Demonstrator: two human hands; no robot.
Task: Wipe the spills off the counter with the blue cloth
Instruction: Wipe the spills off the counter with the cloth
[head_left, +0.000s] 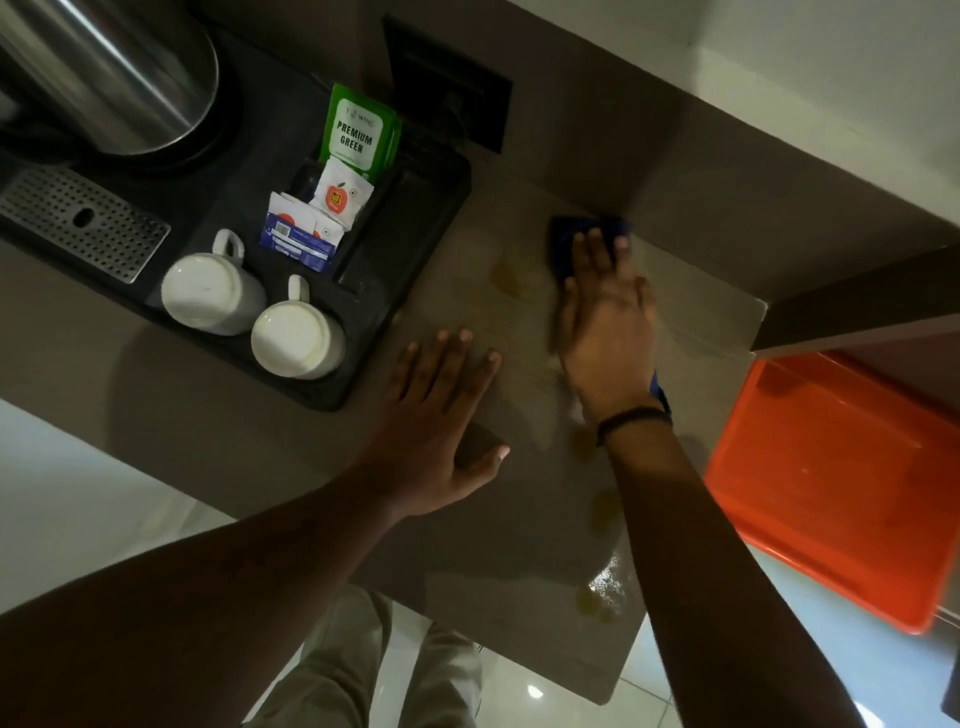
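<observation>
Right hand (605, 322) flat, fingers together, pressed down on blue cloth (563, 244) near back wall; cloth mostly hidden under palm, one dark corner out past fingertips, another bit of blue by wrist. Black band (631, 418) on that wrist. Left hand (441, 415) spread flat on counter (493, 545), fingers apart, thumb out, gripping nothing, just beside tray (363, 374).

Yellowish spill (506, 275) just left of cloth. More yellow spots (605, 512) along right arm, plus wet shiny patch (605, 582) near front edge.

Black tray at left: two white mugs (298, 338) upside down, side by side. Behind them, sachets (306, 228) standing in slot; green one (356, 132) read "PREMIUM GREEN", white one (337, 195) with red apple mark, small print too blurred. Steel kettle (109, 67) at tray's far corner, perforated drip grate (78, 223) beside it.

Orange bin (831, 483) off right end of counter, lower down. Black wall socket (447, 85) behind tray.
</observation>
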